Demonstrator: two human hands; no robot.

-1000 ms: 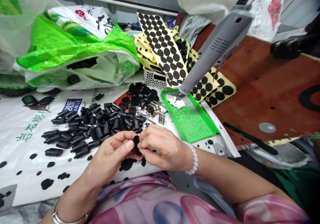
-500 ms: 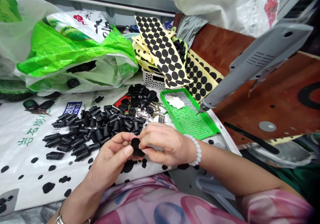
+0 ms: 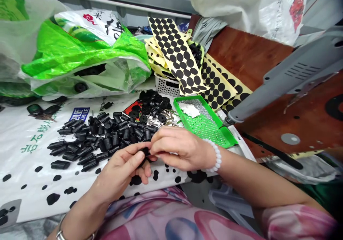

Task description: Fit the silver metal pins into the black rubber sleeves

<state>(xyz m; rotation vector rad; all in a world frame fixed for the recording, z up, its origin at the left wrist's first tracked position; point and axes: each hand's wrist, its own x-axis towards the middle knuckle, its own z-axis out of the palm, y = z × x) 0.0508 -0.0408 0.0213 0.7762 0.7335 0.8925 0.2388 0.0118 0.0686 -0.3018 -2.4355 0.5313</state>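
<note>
Between the thumb and fingers of my left hand (image 3: pixel 122 168) is a small round black plastic part (image 3: pixel 145 152), tilted nearly edge-on. My right hand (image 3: pixel 179 149) is closed in a pinch at the part's right edge; whatever its fingertips hold is hidden. Just beyond my hands lies a heap of black ribbed plastic cylinders (image 3: pixel 107 140). Farther back, black round discs (image 3: pixel 152 104) are piled beside thin metal strips (image 3: pixel 168 116). Right of these sits a green tray (image 3: pixel 233 139) of small silver screws.
A grey electric screwdriver (image 3: pixel 270 86) slants over the tray, its tip low. Sheets of black round stickers (image 3: pixel 177 50) lie over a white basket (image 3: pixel 167 85). Green and white bags (image 3: pixel 88 58) fill the back left. A brown board (image 3: pixel 257 54) stands at right.
The round part has turned from showing its face to nearly edge-on. My right hand has shifted slightly upward, and some left fingers have spread below the part. The view has shifted a little.
</note>
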